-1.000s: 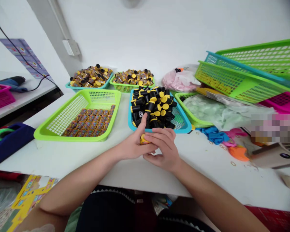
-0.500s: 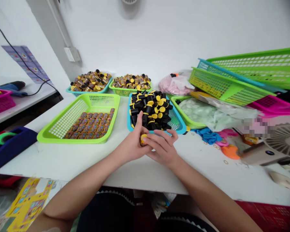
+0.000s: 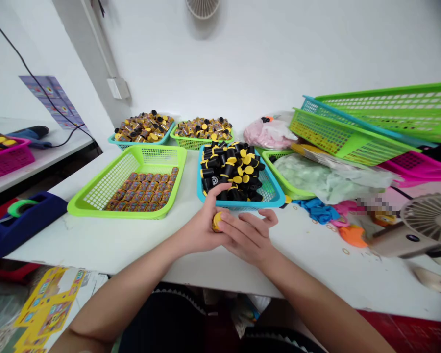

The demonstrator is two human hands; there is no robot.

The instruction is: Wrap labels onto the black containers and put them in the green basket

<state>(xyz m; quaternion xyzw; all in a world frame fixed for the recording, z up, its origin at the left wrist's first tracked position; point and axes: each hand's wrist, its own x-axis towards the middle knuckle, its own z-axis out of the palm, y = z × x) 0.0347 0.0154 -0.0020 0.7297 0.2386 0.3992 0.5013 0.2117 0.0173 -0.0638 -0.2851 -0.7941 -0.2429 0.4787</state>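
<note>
My left hand (image 3: 202,226) and my right hand (image 3: 248,236) meet over the white table (image 3: 139,240), just in front of a blue basket (image 3: 275,195) piled with black tubes with yellow caps (image 3: 233,169). Both hands are closed around one small yellow-capped tube (image 3: 216,221); only its yellow end shows between the fingers. My left index finger reaches up toward the basket's near rim. My right fingers lie over the tube from the right.
A light green basket (image 3: 95,196) at the left holds rows of labelled tubes (image 3: 147,189). Two more full baskets (image 3: 143,128) stand at the back. Stacked baskets (image 3: 353,132), plastic bags (image 3: 316,171), a small fan (image 3: 426,220) and a blue tape dispenser (image 3: 22,220) flank the hands.
The view has tilted up and shifted slightly. Both hands stay together on the small tube; the left index finger has lowered from the blue basket's rim.
</note>
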